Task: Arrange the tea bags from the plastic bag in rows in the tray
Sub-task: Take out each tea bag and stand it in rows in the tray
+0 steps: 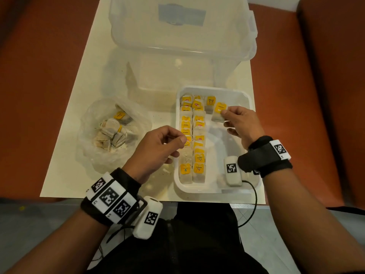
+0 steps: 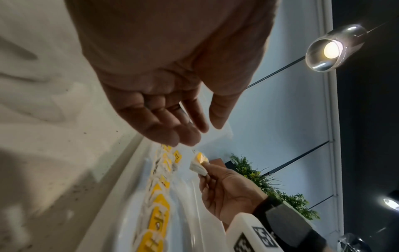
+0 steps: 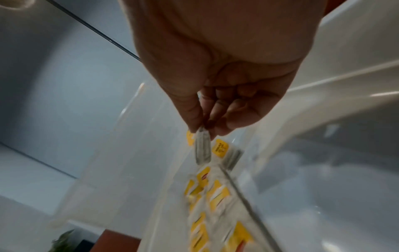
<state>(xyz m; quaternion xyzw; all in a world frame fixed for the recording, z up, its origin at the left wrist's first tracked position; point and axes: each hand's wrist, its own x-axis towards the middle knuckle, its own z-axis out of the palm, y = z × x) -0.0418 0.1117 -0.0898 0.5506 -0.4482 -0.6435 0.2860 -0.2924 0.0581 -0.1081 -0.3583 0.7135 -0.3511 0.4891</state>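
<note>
Two rows filled in tray (image 1: 178, 186), third just begun; plenty left in plastic bag (image 1: 92, 155). R hand (image 1: 242, 125) pinches tea bag (image 1: 218, 113) over third row. L hand (image 1: 158, 147) fingers loosely curled, holding nothing.

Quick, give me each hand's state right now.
Left hand: fingers loosely curled, holds nothing, over the tray's left edge.
Right hand: pinches a tea bag by its yellow tag, above the tray's third row.

Glossy white plastic tray (image 1: 214, 189), crinkled clear plastic bag (image 1: 138, 113), matt paper tea bags (image 1: 198, 153), translucent plastic storage box (image 1: 245, 48), smooth cream table (image 1: 65, 173).
</note>
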